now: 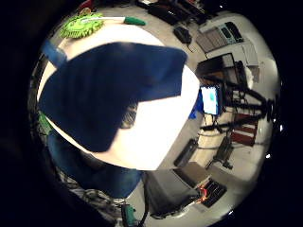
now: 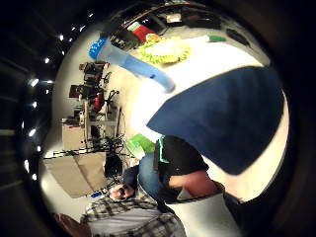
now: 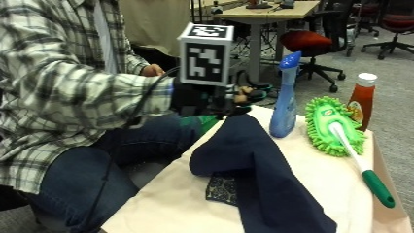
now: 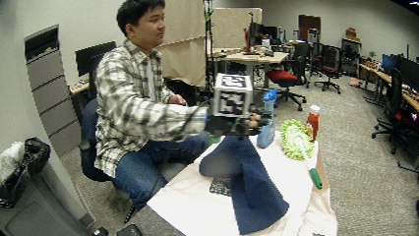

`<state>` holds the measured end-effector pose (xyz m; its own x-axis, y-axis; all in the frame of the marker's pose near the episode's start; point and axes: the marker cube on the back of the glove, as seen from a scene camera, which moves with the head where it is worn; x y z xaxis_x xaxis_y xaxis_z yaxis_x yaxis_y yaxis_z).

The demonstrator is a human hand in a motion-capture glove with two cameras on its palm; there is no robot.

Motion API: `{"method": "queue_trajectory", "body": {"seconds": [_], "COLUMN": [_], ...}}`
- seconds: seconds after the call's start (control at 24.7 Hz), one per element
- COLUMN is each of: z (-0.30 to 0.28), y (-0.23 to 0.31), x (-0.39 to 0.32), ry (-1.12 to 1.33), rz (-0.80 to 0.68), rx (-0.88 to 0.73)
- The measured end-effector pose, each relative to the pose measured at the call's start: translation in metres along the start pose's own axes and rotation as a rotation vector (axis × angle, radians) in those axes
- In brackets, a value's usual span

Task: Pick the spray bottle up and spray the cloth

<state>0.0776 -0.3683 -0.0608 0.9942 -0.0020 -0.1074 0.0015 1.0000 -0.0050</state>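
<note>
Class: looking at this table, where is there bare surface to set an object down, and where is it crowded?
Bare tabletop lies at the near corner beside the blue cloth, and between cloth and green duster. The far end is crowded: spray bottle, duster, ketchup bottle.

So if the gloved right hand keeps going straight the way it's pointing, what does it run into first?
Most likely the blue spray bottle. The gloved right hand holds the dark blue cloth up off the table and points toward the bottle, which stands just beyond it. Depth is unclear, so it could pass alongside.

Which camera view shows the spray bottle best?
The outside view: the spray bottle stands whole and upright on the table beside the green duster. The wide outside view shows it partly behind the gloved hand; the thumb side view shows it distorted.
</note>
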Motion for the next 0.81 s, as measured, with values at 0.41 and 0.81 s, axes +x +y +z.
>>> {"method": "queue_trajectory", "body": {"seconds": [0.41, 0.81], "z": [0.046, 0.107], "y": [0.246, 0.367], "x": [0.024, -0.002], "ry": [0.048, 0.029], "rz": [0.100, 0.235], "rx": [0.070, 0.135]}}
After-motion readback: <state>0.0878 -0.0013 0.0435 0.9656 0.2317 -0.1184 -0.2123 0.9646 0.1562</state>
